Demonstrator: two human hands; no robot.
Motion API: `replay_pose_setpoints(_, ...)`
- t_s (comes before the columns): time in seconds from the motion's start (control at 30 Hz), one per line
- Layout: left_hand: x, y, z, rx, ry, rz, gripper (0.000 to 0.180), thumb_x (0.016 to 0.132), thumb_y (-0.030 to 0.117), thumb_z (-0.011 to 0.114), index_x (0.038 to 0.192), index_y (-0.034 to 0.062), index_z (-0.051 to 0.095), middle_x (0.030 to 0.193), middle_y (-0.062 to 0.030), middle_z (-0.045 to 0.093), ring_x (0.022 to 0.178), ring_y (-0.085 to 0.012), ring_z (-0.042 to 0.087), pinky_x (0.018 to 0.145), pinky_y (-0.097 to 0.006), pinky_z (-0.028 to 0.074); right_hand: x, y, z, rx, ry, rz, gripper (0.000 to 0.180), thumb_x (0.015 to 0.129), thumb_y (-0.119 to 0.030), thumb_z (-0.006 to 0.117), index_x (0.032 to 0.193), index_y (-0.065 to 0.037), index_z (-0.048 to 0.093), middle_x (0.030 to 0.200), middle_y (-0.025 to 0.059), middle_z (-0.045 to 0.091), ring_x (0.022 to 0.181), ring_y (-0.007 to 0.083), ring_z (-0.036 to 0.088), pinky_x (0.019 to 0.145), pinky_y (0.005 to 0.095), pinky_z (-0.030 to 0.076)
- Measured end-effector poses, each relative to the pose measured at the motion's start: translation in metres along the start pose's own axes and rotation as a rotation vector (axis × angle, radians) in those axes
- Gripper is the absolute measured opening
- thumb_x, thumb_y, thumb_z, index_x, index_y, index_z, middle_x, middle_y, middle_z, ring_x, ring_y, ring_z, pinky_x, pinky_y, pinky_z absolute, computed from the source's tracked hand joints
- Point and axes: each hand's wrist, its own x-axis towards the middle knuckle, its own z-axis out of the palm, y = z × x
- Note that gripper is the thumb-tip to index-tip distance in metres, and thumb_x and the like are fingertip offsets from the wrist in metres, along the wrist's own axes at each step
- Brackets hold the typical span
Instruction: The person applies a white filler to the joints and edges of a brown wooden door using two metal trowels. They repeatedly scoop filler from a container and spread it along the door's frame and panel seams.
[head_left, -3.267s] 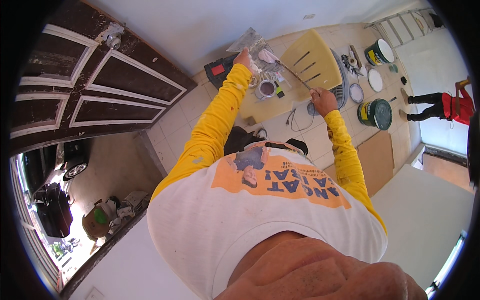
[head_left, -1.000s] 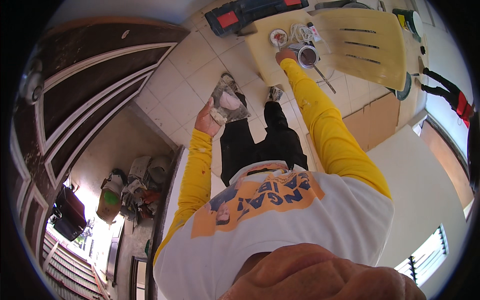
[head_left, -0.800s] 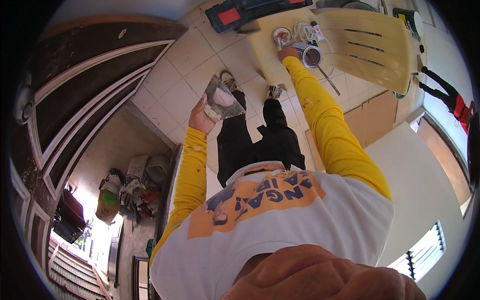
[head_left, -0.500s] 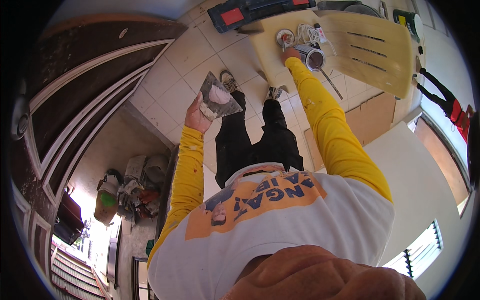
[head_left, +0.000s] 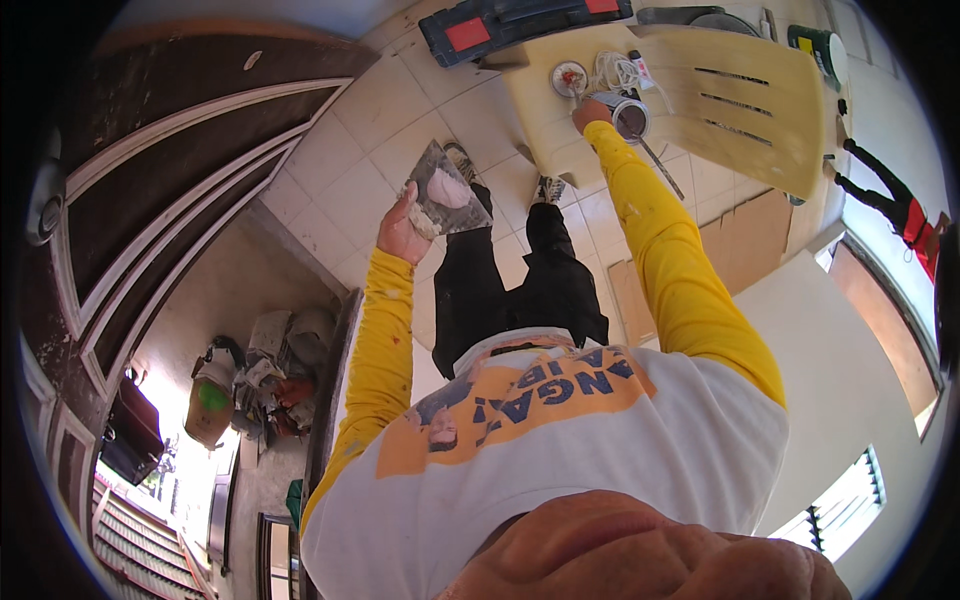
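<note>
- While our left grip [head_left: 403, 232] holds the grey plate [head_left: 428, 178] over the tiled floor [head_left: 400, 112], its pink lump [head_left: 448, 189] sits on top.
- Our right grip [head_left: 592, 115] has left the stick [head_left: 664, 173], now leaning from the can [head_left: 622, 99], so seems freed for the small dish [head_left: 558, 86]; whether it holds anything, we cannot tell.
- Our yellow chair [head_left: 797, 105] carries both.

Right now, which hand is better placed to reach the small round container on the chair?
Right, likely: the right hand is beside the container, while the left hand, farther off, holds a plate bearing pale paste.
</note>
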Motion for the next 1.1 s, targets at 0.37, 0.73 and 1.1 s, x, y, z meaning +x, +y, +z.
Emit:
replay_pose_setpoints(0.37, 0.007, -0.029, 0.001, -0.017, 0.055, -0.045, 0.048, 0.096, 0.031, 0.054, 0.135, 0.0052, 0.047, 0.134, -0.0111, 0.054, 0.126, -0.0309, 0.049, 0.110, -0.048, 0.035, 0.006, 0.002, 0.001, 0.144, 0.017, 0.133, 0.045, 0.078, -0.036, 0.059, 0.099, 0.002, 0.068, 0.106, 0.0269, 0.065, 0.103, 0.0407, 0.062, 0.090, 0.0458, 0.049)
replay_pose_setpoints(0.73, 0.113, -0.011, 0.029, 0.205, 0.071, -0.022, 0.041, 0.092, 0.027, 0.062, 0.124, 0.0010, 0.054, 0.122, -0.0106, 0.062, 0.110, -0.0256, 0.060, 0.098, -0.042, 0.046, -0.113, 0.006, -0.097, 0.418, 0.179, -0.207, 0.043, 0.076, -0.037, 0.063, 0.097, 0.001, 0.069, 0.088, 0.0272, 0.066, 0.087, 0.0406, 0.065, 0.078, 0.0447, 0.050)
replay_pose_setpoints(1.1, 0.094, -0.036, 0.201, 0.277, -0.202, 0.028, 0.032, 0.096, 0.027, 0.057, 0.120, 0.0055, 0.058, 0.116, -0.0084, 0.064, 0.106, -0.0244, 0.063, 0.095, -0.042, 0.050, -0.283, -0.016, -0.261, 0.136, 0.575, -0.899, 0.040, 0.079, -0.009, 0.063, 0.119, -0.011, 0.064, 0.112, 0.0102, 0.061, 0.095, 0.0302, 0.062, 0.079, 0.0360, 0.052)
